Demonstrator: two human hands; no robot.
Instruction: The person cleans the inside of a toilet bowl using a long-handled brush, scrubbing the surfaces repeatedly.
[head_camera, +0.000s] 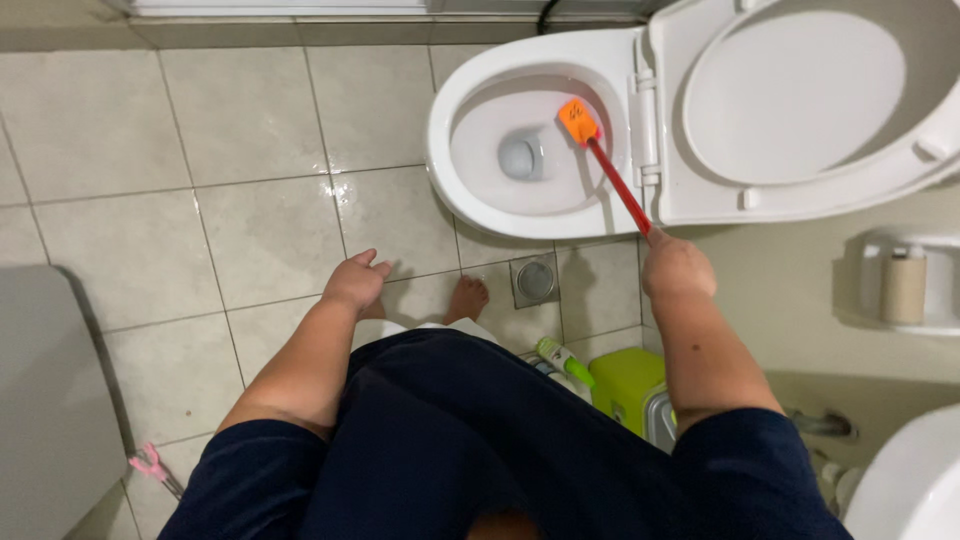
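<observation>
Head view, looking straight down: right hand (677, 265) closed in a fist around the red handle of a toilet brush (600, 160), orange head pressed against the inner wall of the white toilet bowl (470, 205), on the hinge side, just beside the drain opening. Seat and lid (800, 100) raised, tilted back. Left hand (355, 282) empty, fingers loosely spread, hanging over the pale tiled floor (250, 130), touching nothing. One bare foot (467, 297) planted near a small square floor drain (535, 280). Green bottle (565, 362) and a lime-green bin (628, 385) just beside the right forearm; toilet roll (903, 288) in a wall holder at far right.

Step in hand, by the look of it: scrubbing the inside of the bowl, part-way round. Next stroke likely calling for a firm grip, and wrist rotation to carry the orange head around the wall and under the rim.
</observation>
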